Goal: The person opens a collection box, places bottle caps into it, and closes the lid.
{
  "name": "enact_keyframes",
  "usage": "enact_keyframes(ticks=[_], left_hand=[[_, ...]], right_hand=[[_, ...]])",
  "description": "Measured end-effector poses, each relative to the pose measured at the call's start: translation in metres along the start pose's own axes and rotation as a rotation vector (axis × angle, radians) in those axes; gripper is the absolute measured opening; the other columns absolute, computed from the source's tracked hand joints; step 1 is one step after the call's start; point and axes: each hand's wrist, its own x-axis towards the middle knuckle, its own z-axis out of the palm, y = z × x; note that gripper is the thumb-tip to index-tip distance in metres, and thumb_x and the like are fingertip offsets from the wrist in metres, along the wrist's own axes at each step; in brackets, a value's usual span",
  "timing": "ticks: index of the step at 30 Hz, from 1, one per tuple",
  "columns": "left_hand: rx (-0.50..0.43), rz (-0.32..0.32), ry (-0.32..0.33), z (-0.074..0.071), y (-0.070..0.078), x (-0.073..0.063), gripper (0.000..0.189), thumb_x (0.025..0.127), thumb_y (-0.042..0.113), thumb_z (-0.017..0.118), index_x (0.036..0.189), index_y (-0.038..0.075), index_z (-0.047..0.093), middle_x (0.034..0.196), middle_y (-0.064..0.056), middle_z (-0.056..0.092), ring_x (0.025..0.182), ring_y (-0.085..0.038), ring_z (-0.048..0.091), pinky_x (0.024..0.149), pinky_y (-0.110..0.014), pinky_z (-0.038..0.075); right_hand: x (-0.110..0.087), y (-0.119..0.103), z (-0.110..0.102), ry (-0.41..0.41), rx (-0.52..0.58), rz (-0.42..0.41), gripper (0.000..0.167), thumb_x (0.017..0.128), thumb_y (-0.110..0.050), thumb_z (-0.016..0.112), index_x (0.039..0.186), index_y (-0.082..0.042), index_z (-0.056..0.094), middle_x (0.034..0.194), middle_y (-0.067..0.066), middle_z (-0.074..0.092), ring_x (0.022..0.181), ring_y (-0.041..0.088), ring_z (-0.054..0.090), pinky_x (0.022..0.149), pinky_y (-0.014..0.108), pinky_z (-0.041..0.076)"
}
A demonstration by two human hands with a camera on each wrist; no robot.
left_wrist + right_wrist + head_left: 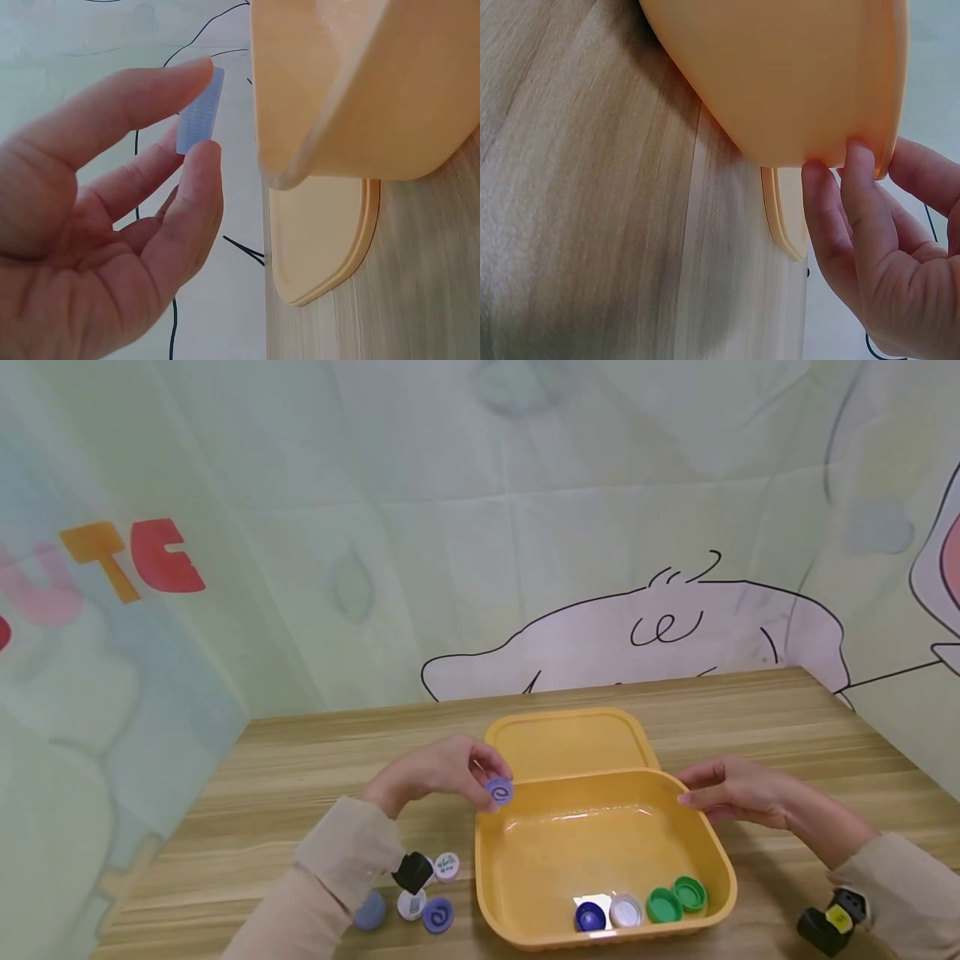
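My left hand (450,772) pinches a light purple bottle cap (499,791) with a spiral mark, between thumb and fingertip, beside the left rim of a yellow plastic box (577,835). In the left wrist view the ribbed side of the cap (199,112) shows, apart from the box. At the box's far right corner, my right hand (738,793) grips the rim, thumb at the edge and fingers against the outer wall. Along the near inner side lie a dark blue cap (590,917), a white cap (626,911) and two green caps (664,906).
Left of the box, several caps lie on the wooden table (285,802), among them a purple one (438,915), a white one (447,867) and a blue one (371,912). The yellow lid (570,743) lies behind the box. A printed cloth (375,568) hangs beyond.
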Motion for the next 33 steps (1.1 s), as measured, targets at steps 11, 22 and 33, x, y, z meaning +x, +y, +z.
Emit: enact_keyframes(ticks=[11,22,33], left_hand=[[-0.011,0.002,-0.029,0.007,0.005,0.008,0.034,0.067,-0.003,0.077,0.099,0.000,0.066,0.089,-0.002,0.065,0.081,-0.015,0.058,0.075,-0.025,0.050],[-0.003,0.025,-0.045,0.013,0.010,0.017,0.032,0.067,0.000,0.079,0.097,0.001,0.068,0.088,-0.001,0.065,0.079,-0.014,0.057,0.074,-0.023,0.049],[-0.004,0.013,-0.076,0.021,0.014,0.025,0.031,0.068,-0.001,0.078,0.097,0.001,0.067,0.089,-0.002,0.064,0.080,-0.015,0.057,0.075,-0.023,0.049]], right_hand=[[0.000,0.001,0.001,-0.015,0.017,-0.016,0.046,0.088,-0.009,0.063,0.124,0.015,0.048,0.108,0.011,0.065,0.093,0.022,0.064,0.082,0.037,0.051],[0.000,0.000,0.001,-0.013,0.015,-0.010,0.046,0.088,-0.010,0.063,0.124,0.015,0.048,0.108,0.011,0.065,0.093,0.022,0.064,0.082,0.037,0.051],[0.001,0.001,0.001,0.005,0.010,0.005,0.046,0.088,-0.010,0.063,0.124,0.014,0.049,0.108,0.010,0.065,0.092,0.021,0.064,0.082,0.037,0.052]])
